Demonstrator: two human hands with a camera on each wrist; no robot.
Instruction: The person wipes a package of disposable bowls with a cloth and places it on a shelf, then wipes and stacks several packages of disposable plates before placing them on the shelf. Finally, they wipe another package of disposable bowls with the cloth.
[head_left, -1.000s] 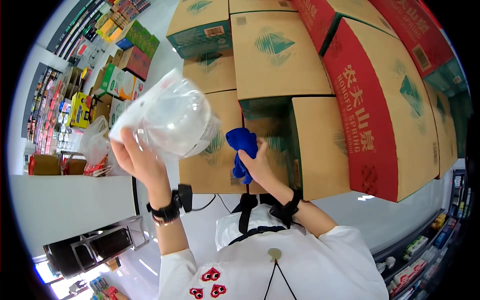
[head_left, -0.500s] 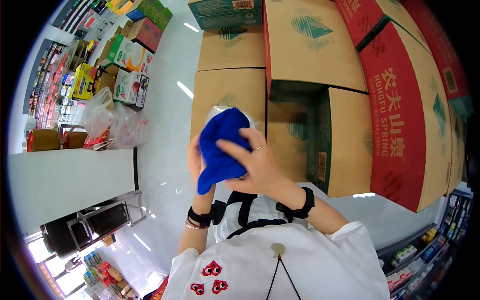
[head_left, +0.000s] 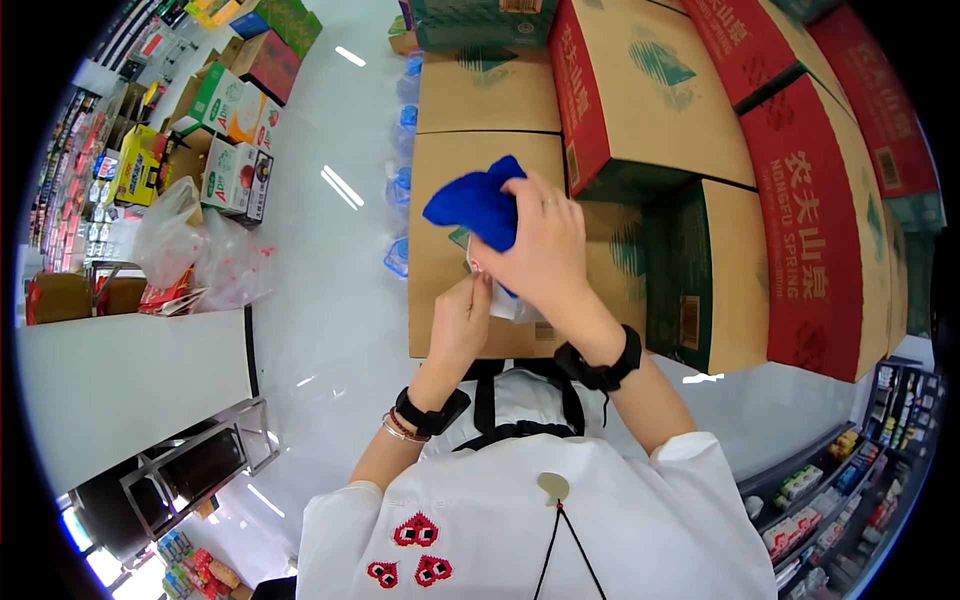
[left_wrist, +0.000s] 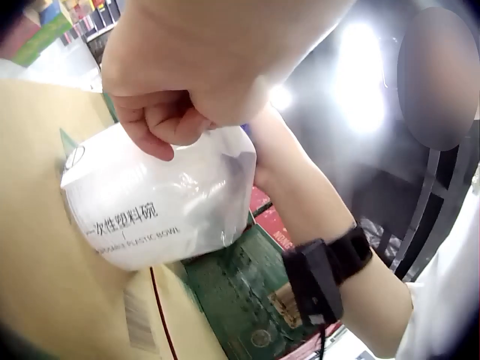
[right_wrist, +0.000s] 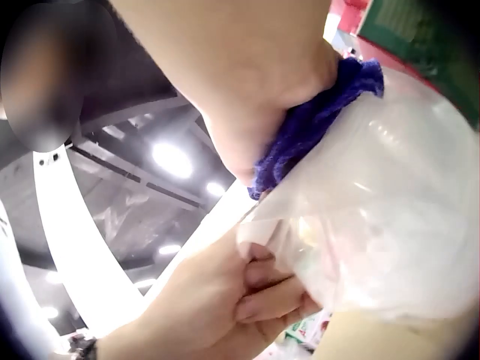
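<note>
A clear plastic pack of disposable bowls [left_wrist: 142,202], with printed lettering, is in front of the body, over the cardboard cartons; in the head view the hands mostly hide it. My left hand [head_left: 460,318] pinches the pack's edge with curled fingers. A blue cloth [head_left: 480,200] is gripped in my right hand [head_left: 548,240], above and beyond the left. In the right wrist view, that cloth [right_wrist: 319,124] lies against the pack's upper side, and my left hand [right_wrist: 217,292] holds the film edge below it.
Brown cartons [head_left: 480,165] are under the hands, with higher red and brown water cartons [head_left: 810,230] at right. Blue-capped bottles [head_left: 398,190] stand beside them on the floor. At left are a white counter [head_left: 140,380] and plastic bags [head_left: 225,260].
The pack, held up at left by my left hand, came in front of the body. My right hand raised the cloth from low over the cartons onto the pack.
</note>
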